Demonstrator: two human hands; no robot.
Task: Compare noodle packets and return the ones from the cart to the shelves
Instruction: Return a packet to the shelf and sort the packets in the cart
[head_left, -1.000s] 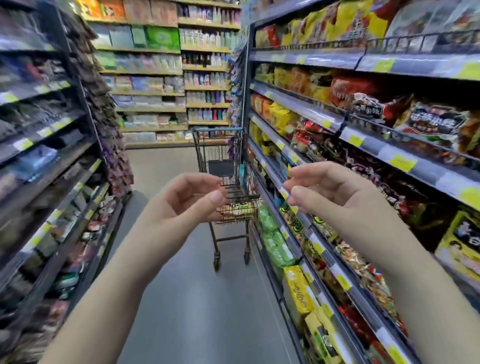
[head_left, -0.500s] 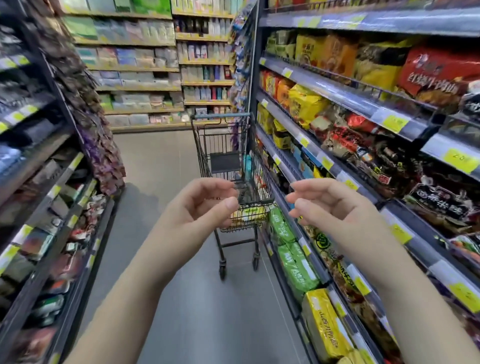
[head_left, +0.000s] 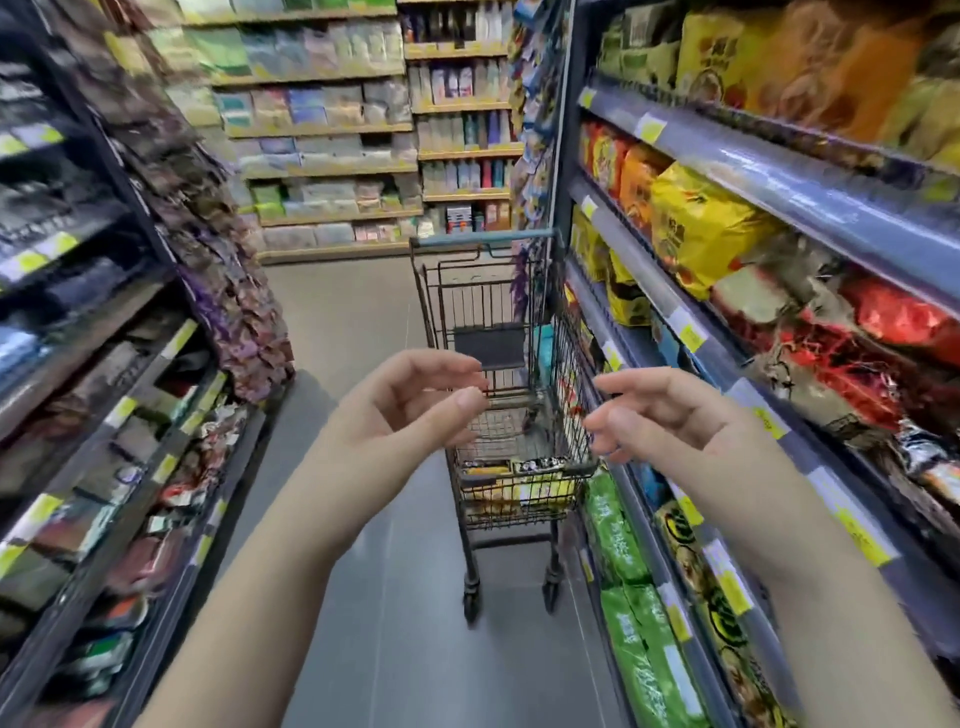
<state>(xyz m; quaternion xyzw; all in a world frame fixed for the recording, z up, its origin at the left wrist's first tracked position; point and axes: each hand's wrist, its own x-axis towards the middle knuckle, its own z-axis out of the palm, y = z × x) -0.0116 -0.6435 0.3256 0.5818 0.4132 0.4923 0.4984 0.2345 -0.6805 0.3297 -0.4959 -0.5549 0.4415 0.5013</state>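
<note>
Between the shelves (head_left: 769, 189) | cart (head_left: 483, 238) nearer than before | left hand (head_left: 395, 415), right hand (head_left: 670, 415) still loosely curled, empty

Grey floor (head_left: 395, 675), shelves (head_left: 779, 179) both sides — bright

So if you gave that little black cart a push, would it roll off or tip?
Probably it rolls easily: the cart stands on small wheels on a smooth grey floor. It likely feels light, since only a few packets lie in it. Tipping seems unlikely, with that load sitting low.
</note>
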